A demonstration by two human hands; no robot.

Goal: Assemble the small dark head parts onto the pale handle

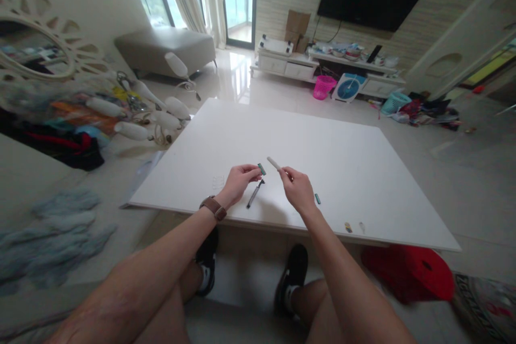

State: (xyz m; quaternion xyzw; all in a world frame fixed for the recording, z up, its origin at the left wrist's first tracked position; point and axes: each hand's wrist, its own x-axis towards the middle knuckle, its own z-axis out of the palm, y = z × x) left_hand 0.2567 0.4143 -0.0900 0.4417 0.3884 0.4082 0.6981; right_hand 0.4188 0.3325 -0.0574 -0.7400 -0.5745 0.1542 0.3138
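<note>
My left hand, with a brown watch strap at its wrist, pinches a green and black razor cartridge between thumb and fingers. A flat, pale grey stick juts up and left from the closed fingers of my right hand; its exact kind is not clear. The stick's tip is near the cartridge but apart from it. Between my hands a razor handle lies on the white table. A second green cartridge rests just right of my right hand.
A clear plastic piece lies left of my left hand. Near the front edge are a small yellow and dark item and a clear item. A white-shaded lamp stands beyond the table's left edge; a red object sits below right.
</note>
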